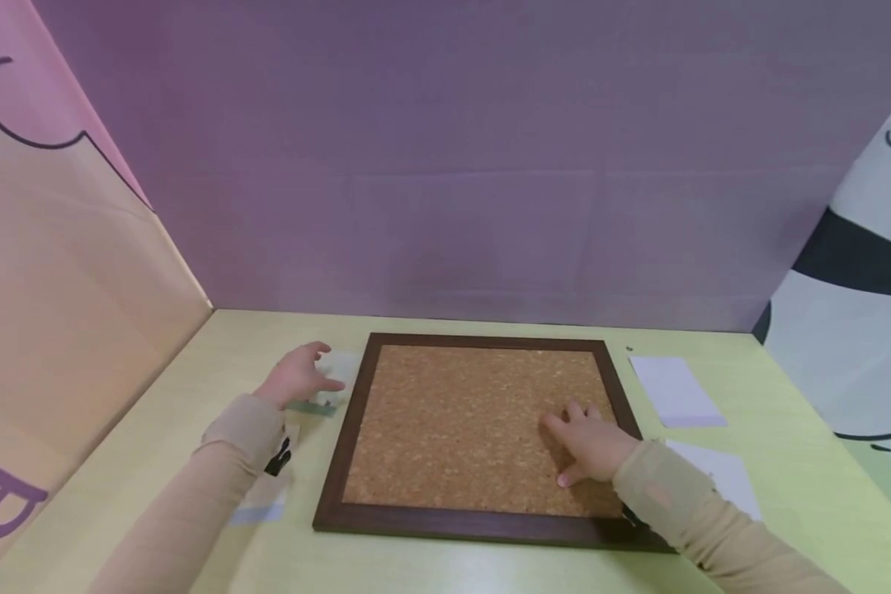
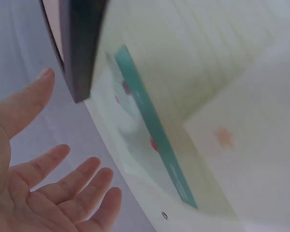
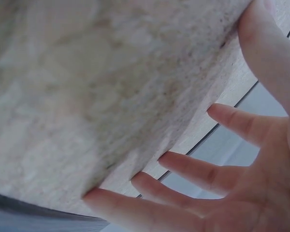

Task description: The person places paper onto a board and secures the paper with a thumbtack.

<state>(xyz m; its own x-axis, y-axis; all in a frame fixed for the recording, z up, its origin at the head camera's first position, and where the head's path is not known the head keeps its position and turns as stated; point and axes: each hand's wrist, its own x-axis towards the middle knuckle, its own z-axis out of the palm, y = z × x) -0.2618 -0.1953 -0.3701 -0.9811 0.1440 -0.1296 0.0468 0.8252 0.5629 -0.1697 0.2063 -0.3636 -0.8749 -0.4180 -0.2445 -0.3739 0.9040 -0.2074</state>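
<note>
A corkboard (image 1: 453, 412) with a dark brown wooden frame lies flat on the table. My right hand (image 1: 590, 445) rests on its right part, fingers spread; in the right wrist view the fingertips (image 3: 94, 193) meet the cork surface. To the left of the frame, my left hand (image 1: 300, 375) hovers beside the board with thumb and fingers apart, holding nothing. Below and beside it lies a clear plastic bag (image 2: 130, 125) with a teal strip (image 2: 157, 128) and small red pieces inside, partly covered by the hand in the head view.
A white sheet with an orange star mark (image 2: 251, 140) lies near the bag. By my left sleeve is a pale packet with a blue strip (image 1: 258, 515). Two white papers sit right of the board, one farther back (image 1: 679, 392), one nearer (image 1: 720, 474). A purple backdrop (image 1: 475, 165) stands behind.
</note>
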